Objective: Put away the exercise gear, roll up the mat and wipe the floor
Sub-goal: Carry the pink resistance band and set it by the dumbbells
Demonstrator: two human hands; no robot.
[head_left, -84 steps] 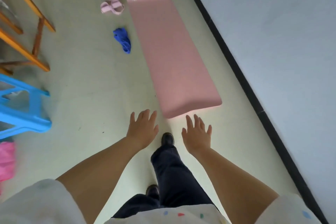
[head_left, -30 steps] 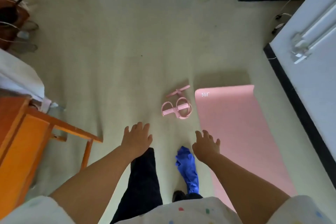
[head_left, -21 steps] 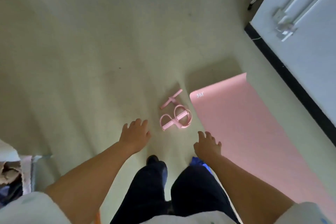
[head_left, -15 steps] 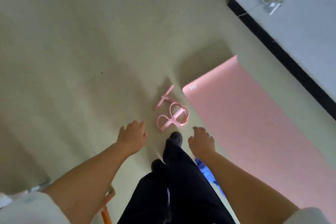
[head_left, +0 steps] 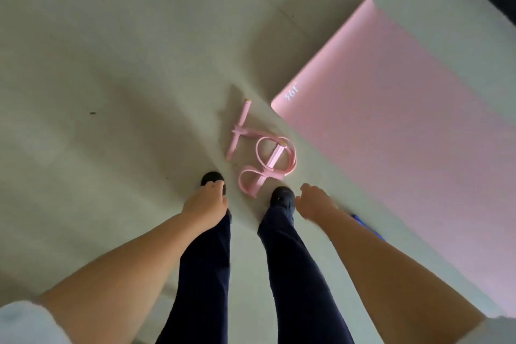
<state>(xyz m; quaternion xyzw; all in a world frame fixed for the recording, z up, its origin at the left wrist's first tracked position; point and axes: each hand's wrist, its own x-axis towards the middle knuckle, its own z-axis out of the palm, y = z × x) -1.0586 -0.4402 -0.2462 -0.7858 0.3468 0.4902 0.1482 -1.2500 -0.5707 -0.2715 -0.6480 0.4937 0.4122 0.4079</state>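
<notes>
The fingers of the left hand (head_left: 206,202) and the right hand (head_left: 315,202) hang loosely curled and hold nothing, above the black shoes (head_left: 282,196). Just ahead of the shoes, a pink pedal resistance band (head_left: 262,156) lies on the pale floor (head_left: 111,78), beside the corner of the unrolled pink mat (head_left: 405,126). A blue cloth (head_left: 368,227) shows behind the right forearm, near the mat's edge.

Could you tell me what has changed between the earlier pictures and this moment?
The person has walked from the near end of the flat pink exercise mat to its far end and now stands over the pink looped pedal resistance band. The left hand and right hand hung spread and now hang loosely curled, holding nothing. Mat, band and crumpled blue cloth lie where they were.
</notes>
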